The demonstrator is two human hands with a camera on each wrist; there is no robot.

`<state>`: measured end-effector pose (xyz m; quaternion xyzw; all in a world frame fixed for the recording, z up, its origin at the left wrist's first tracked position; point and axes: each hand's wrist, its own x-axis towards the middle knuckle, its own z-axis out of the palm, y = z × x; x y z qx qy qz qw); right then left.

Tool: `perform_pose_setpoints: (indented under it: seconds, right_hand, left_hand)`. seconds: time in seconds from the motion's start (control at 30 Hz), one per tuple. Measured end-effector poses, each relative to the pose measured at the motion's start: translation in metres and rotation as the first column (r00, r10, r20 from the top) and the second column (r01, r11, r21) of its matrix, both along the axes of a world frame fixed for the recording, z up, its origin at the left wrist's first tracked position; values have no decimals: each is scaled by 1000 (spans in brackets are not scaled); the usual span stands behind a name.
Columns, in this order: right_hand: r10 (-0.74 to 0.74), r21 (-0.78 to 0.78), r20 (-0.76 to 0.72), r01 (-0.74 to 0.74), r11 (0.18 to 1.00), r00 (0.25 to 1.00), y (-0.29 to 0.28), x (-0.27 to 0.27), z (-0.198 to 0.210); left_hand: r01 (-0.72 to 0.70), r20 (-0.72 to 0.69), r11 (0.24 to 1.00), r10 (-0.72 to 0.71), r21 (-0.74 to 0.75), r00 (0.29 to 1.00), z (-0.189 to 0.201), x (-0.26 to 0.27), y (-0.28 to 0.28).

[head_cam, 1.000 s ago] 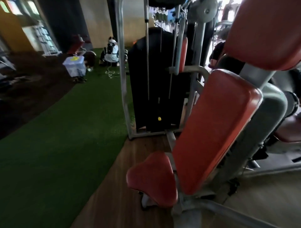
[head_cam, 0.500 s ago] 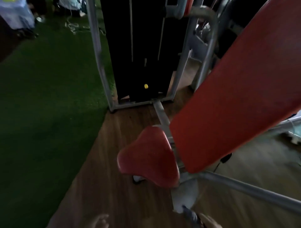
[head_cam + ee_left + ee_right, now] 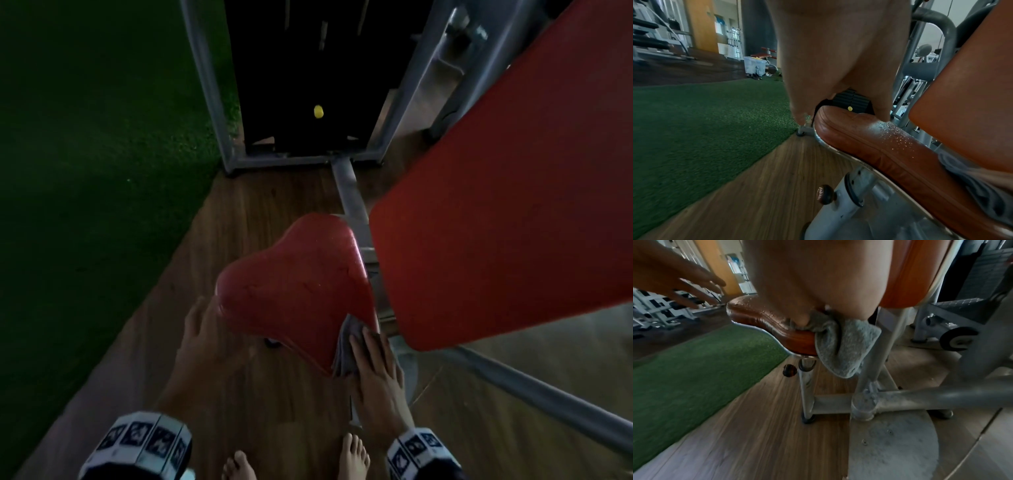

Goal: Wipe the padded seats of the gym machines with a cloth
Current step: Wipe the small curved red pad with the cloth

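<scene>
The red padded seat (image 3: 294, 284) of a gym machine is low in the middle, its top beaded with droplets (image 3: 890, 133). My right hand (image 3: 375, 363) lies flat on a grey cloth (image 3: 344, 346) at the seat's near right edge, fingers straight; the cloth (image 3: 844, 344) hangs folded over that edge. My left hand (image 3: 205, 329) is at the seat's near left corner with fingers extended, thumb tip touching the pad (image 3: 882, 113). The red backrest (image 3: 496, 205) slopes up on the right.
The grey frame (image 3: 352, 198) runs from the seat to the black weight stack (image 3: 308, 78) with its yellow pin (image 3: 318, 111). Green turf (image 3: 96, 154) lies left, wood floor (image 3: 239, 394) below. A seat-adjust knob (image 3: 789, 369) sits under the pad. My bare feet (image 3: 354, 455) stand near.
The view has tilted down and closed in on the seat. Both hands have come up from the bottom edge to the seat, the right one bringing the cloth onto its edge.
</scene>
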<state>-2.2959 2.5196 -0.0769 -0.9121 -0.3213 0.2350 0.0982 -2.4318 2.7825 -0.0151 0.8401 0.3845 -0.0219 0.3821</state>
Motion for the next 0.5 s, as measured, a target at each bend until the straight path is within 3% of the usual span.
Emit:
perform_pose_setpoints:
  seconds: [0.13,0.23,0.5]
  right_hand:
    - [-11,87,90,3,996,996,5,11,-14]
    - [8,128,63,-16,992,998,11,22,-10]
    - [155,75,184,-171,982,971,-1,-2,-18]
  left_hand:
    - [-94,-119,983,75,-160,990,-31,32,8]
    - [-62,-116,989,47,-131,992,-52,42,14]
    - [-22,-65,999,21,-24,998,-76,42,9]
